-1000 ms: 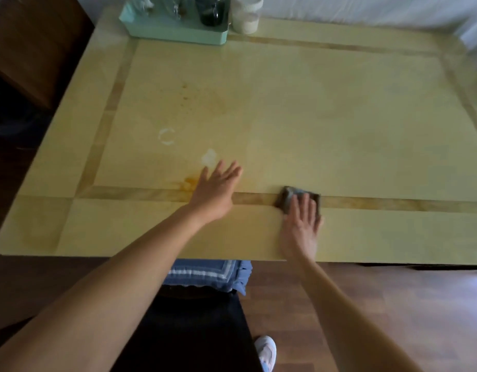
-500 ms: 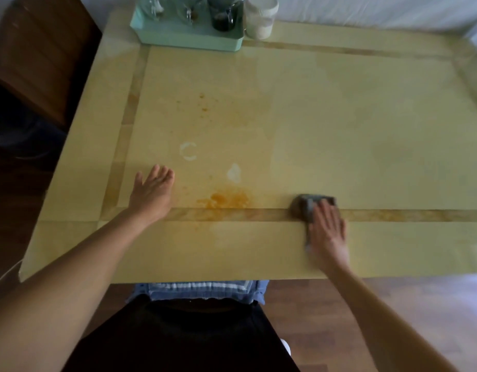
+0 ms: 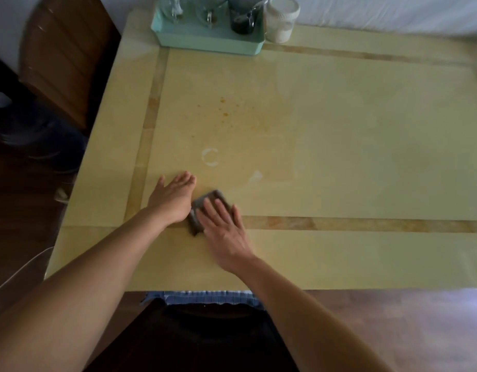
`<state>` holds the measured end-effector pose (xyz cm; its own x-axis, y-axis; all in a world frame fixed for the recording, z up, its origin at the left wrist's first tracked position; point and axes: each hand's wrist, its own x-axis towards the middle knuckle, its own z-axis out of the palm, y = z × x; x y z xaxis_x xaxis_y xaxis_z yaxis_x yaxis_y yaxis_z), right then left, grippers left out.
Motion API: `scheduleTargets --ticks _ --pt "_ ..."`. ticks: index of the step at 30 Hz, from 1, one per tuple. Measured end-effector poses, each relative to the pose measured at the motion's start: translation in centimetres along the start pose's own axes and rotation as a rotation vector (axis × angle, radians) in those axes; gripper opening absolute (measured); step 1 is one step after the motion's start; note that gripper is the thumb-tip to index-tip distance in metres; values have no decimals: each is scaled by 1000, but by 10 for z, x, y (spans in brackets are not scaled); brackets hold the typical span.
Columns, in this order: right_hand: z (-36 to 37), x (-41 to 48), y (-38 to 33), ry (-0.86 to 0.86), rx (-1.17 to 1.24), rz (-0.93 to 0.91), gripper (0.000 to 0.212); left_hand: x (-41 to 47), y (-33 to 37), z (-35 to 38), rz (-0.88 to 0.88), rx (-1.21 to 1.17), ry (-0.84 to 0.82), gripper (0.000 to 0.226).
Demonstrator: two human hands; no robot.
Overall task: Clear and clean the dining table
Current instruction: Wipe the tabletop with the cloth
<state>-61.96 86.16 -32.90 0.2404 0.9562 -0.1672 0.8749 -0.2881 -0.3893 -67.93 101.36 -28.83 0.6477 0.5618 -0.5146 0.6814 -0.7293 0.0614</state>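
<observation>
The yellow dining table (image 3: 339, 135) has darker inlay stripes. A grey cloth (image 3: 199, 208) lies near the front left corner of the inner panel. My right hand (image 3: 225, 229) presses flat on the cloth with straight fingers. My left hand (image 3: 171, 200) rests flat on the table just left of the cloth, touching its edge. Orange specks (image 3: 226, 108) dot the surface further back. A white ring mark (image 3: 210, 157) and a small white smear (image 3: 256, 176) lie just beyond the hands.
A mint-green tray (image 3: 208, 41) with glass cups and a dark mug stands at the far left edge, a white-lidded jar (image 3: 281, 20) beside it. A brown wooden chair (image 3: 63, 57) stands left of the table. Wooden floor lies at the right.
My right hand slid the cloth leftward along the stripe, over the orange stain near the front, which no longer shows. My left hand stayed flat near the left stripe and now touches the cloth.
</observation>
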Motion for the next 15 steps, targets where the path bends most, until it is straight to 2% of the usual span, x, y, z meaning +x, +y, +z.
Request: scheduleTargets --ticks 3,5,11,15 --pt "-8 -16 22 -132 -45 -169 59 -1 -3 -2 15 -5 -11 66" --pt "-20 -30 53 -127 -50 -116 59 -1 -5 -2 29 2 -3 67" --pt "-32 -117 128 141 -1 514 65 -3 -7 4 46 -25 25 69" --pt "-14 -131 104 252 26 729 60 -2 -8 7 49 -62 23 66"
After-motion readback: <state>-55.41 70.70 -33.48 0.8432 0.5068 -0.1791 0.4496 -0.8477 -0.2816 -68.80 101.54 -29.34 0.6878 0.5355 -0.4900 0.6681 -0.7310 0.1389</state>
